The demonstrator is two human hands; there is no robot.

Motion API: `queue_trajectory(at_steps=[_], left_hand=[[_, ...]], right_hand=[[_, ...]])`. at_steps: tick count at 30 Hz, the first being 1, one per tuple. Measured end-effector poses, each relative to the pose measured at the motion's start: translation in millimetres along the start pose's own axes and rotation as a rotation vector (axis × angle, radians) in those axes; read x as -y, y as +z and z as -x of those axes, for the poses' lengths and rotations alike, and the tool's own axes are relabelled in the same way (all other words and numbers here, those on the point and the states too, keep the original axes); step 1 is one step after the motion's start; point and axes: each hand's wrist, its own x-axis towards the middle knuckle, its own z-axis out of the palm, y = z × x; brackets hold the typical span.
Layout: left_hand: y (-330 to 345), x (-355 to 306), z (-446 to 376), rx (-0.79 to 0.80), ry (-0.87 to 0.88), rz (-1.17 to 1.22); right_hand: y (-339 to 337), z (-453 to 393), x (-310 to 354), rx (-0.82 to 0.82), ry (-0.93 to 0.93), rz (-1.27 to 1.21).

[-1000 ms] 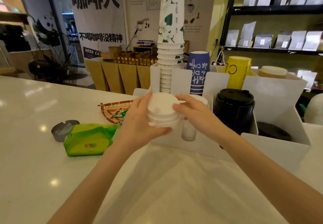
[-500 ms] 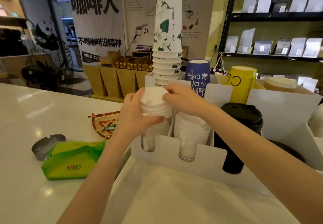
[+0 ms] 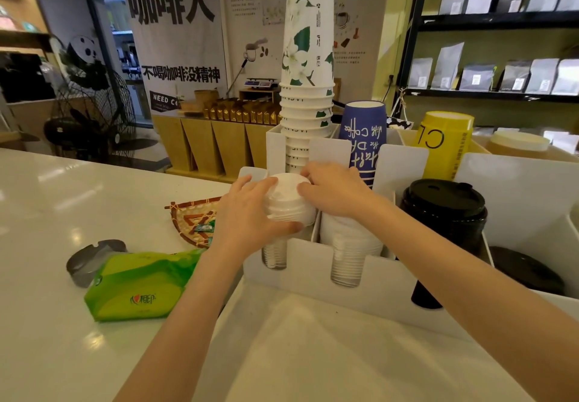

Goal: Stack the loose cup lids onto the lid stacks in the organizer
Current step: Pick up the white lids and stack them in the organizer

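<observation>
A short stack of white cup lids (image 3: 286,202) is held between both hands over the leftmost front slot of the white organizer (image 3: 313,279). My left hand (image 3: 242,219) wraps its left and lower side. My right hand (image 3: 332,190) presses on its top right edge. Below it a lid stack (image 3: 275,255) shows through the slot's cutout; whether the two touch is hidden by my left hand. A second white lid stack (image 3: 349,257) fills the slot to the right, and a black lid stack (image 3: 443,210) the one beyond.
Behind the lids stand a tall stack of flowered paper cups (image 3: 308,66), blue cups (image 3: 363,138) and yellow cups (image 3: 443,141). A green tissue pack (image 3: 138,285), a grey metal piece (image 3: 87,260) and a woven tray (image 3: 194,218) lie on the white counter to the left.
Both hands carried the white lids from in front of the organizer up and over to its leftmost front slot, then lowered them slightly. The camera also moved closer.
</observation>
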Motion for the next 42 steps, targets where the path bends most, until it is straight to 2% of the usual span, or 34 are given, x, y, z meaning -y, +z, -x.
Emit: queue_trajectory(at_steps=[9,24,33,42], left_hand=[[0,4,0,0.037,0.044,-0.042],[1,9,-4,0.080,0.081,-0.081],[-4,12,-7,0.161,0.113,-0.138],[-10,6,-4,0.206,0.121,-0.218]], right_hand=[[9,8,3,-0.032,0.046,0.098],[14,12,2,-0.044,-0.013,0.184],[12,14,4,-0.039,-0.036,0.257],[12,17,8,-0.027,-0.067,0.418]])
